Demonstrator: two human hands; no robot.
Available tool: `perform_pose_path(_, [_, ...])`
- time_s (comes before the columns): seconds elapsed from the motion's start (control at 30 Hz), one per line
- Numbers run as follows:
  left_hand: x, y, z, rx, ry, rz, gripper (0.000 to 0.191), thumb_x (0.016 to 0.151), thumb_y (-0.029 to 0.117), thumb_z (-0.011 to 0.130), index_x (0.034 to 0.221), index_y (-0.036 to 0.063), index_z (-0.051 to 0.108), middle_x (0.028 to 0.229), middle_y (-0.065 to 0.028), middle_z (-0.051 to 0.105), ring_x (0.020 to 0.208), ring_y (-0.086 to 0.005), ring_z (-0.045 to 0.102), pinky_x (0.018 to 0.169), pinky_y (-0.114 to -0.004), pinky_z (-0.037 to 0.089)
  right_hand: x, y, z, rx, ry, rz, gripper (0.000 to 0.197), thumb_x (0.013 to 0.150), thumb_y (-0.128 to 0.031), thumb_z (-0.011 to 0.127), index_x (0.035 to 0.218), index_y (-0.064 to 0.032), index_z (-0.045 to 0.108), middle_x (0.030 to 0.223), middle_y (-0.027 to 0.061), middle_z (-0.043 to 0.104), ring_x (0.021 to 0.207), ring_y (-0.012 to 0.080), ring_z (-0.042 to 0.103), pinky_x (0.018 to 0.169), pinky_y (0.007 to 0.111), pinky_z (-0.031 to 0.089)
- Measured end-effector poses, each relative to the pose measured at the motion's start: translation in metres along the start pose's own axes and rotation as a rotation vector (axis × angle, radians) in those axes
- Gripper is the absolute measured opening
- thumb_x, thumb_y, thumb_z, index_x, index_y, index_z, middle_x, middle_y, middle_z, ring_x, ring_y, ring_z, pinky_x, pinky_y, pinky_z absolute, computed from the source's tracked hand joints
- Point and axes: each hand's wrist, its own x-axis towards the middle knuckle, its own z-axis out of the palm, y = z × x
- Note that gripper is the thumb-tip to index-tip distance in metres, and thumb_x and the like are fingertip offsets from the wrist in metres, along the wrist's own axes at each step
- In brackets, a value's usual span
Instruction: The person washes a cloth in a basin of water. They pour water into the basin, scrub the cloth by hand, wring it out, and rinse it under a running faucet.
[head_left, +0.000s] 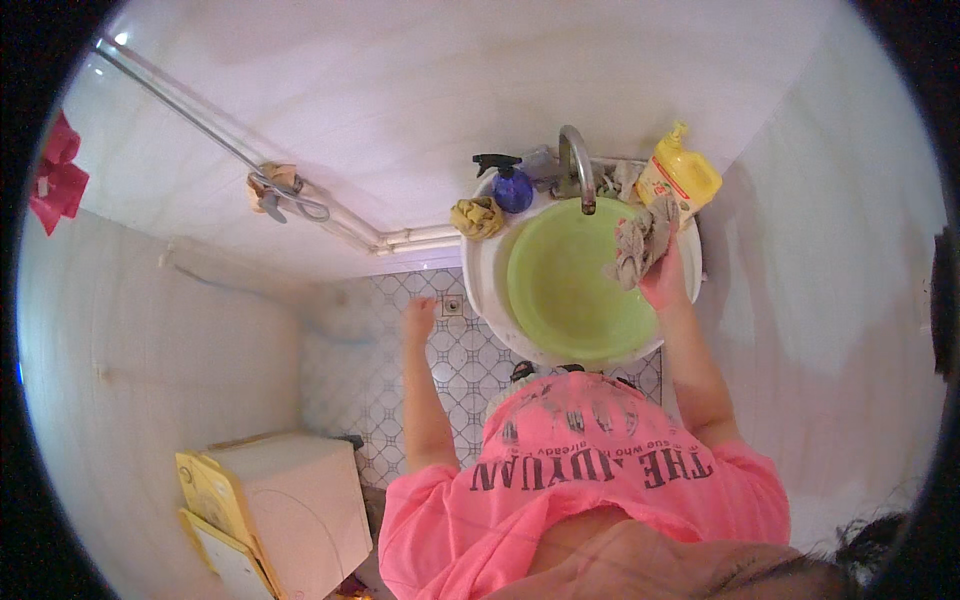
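My right hand (664, 282) grips a crumpled grey-brown cloth (642, 244) over the right side of a green plastic basin (525, 300). The basin sits in a white washbasin (491, 319), beneath a curved metal faucet (576, 154). What the basin holds is hard to make out. To the left of the washbasin, my left hand (420, 319) hangs over the tiled floor, touching nothing that I can see. Its fingers are foreshortened, so their pose is unclear. Just behind the cloth stands a yellow pump bottle (694, 180) with a handle.
A blue spray bottle (513, 190) with a black trigger and a wadded yellow cloth (478, 217) rest on the washbasin's left rim. Pipes (420, 238) run along the wall. A white appliance with a yellow panel (300, 502) stands lower left. A floor drain (452, 304) lies near my left hand.
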Motion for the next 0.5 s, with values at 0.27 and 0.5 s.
perform_pose_path(0.27, [-0.033, 0.043, 0.128, 0.282, -0.151, 0.368, 0.026, 0.083, 0.007, 0.048, 0.107, 0.0018, 0.054, 0.089, -0.0096, 0.062, 0.079, -0.0186, 0.06, 0.07, -0.03, 0.047, -0.014, -0.002, -0.007, 0.109, -0.062, 0.078, 0.062, 0.086, -0.051, 0.034, 0.125, -0.0021, 0.033, 0.118, 0.0174, 0.046, 0.108, 0.0306, 0.046, 0.09, 0.039, 0.039])
perform_pose_path(0.5, [-0.07, 0.109, 0.229, -0.118, -0.711, 0.09, 0.022, 0.085, 0.017, 0.053, 0.102, 0.0046, 0.056, 0.087, -0.0032, 0.06, 0.068, -0.009, 0.055, 0.06, -0.021, 0.042, -0.021, 0.009, 0.007, -0.022, 0.003, 0.065, 0.05, 0.089, -0.045, 0.032, 0.117, -0.0047, 0.041, 0.126, 0.0242, 0.037, 0.116, 0.0331, 0.039, 0.092, 0.039, 0.037])
